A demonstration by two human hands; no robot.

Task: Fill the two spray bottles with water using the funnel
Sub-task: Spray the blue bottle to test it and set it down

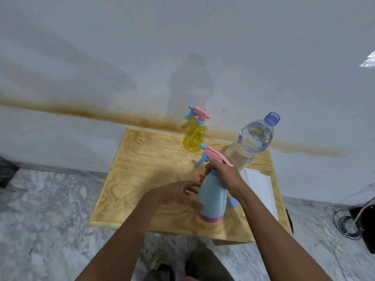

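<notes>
2 hands at the blue spray bottle [212,196], center frame.
Right hand [221,171] is wrapped round the bottle's neck, just under the pink trigger head. The bottle stands upright on the wooden table [142,179]. Left hand [176,194] is blurred, fingers loosely spread at the bottle's left side; can't tell if they touch. Yellow spray bottle [193,137] is upper center at the table's far edge, head on. Uncapped water bottle [250,142] stands right of it, holding water. A small orange piece [202,178] peeks out left of the blue bottle - mostly hidden. Round blue cap [233,203] lies just right of the bottle, white sheets [261,185] beyond.
</notes>
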